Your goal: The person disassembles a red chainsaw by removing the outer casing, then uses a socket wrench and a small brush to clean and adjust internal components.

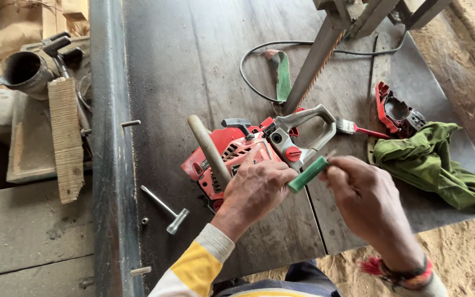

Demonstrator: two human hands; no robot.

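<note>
With its red plastic side cover (397,113) already off and lying well apart, the red chainsaw body (237,151) rests on the dark metal surface (182,60) under the left hand (254,190), both grips clenched around a green-handled tool (307,174) with the right hand (366,201).

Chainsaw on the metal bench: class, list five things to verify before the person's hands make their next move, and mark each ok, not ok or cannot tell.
1. Chainsaw body rests flat on the bench: ok.
2. Left hand steadies the saw body: ok.
3. Green-handled tool is gripped by both hands, right hand at its tip end: ok.
4. T-shaped socket wrench lies within reach, left of the saw: ok.
5. Removed red cover and green cloth lie clear of the hands: ok.
6. Engine switched off: cannot tell.
</note>
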